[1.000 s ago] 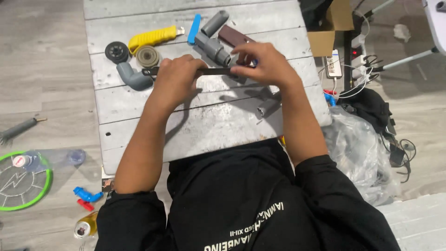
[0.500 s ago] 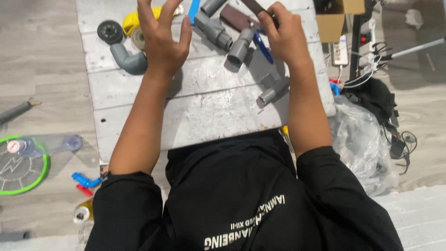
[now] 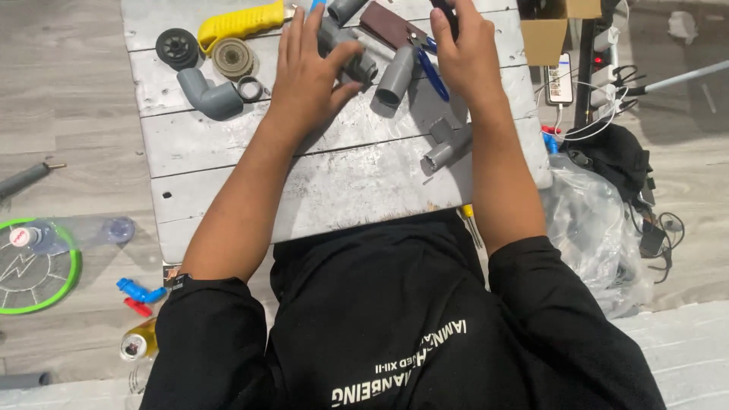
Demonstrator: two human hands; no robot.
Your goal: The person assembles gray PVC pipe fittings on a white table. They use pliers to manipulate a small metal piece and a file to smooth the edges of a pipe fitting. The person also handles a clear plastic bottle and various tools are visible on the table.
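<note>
My left hand (image 3: 307,72) lies spread over a grey pipe assembly (image 3: 355,62) on the whitewashed plank table (image 3: 342,182), thumb pressed against a fitting, fingers extended. At the table's far edge my right hand (image 3: 465,53) pinches a dark slender object (image 3: 445,11) that is partly cut off by the frame. Blue-handled pliers (image 3: 433,74) lie just under that hand, beside a short grey pipe piece (image 3: 395,76). A brown flat case (image 3: 389,25) sits behind them. A grey tee fitting (image 3: 448,144) rests near my right forearm.
On the table's left lie a grey elbow (image 3: 209,95), black wheel (image 3: 177,47), tan gear disc (image 3: 231,58) and yellow-handled tool (image 3: 239,20). A cardboard box (image 3: 548,34), phone (image 3: 560,80), cables and plastic bag (image 3: 600,228) crowd the right. A green racket (image 3: 30,266), bottle and can (image 3: 138,343) lie on the floor left.
Both hands left the middle of the table and reached to its far edge. The left hand opened and came down on the grey pipe assembly; the right rose with the dark object.
</note>
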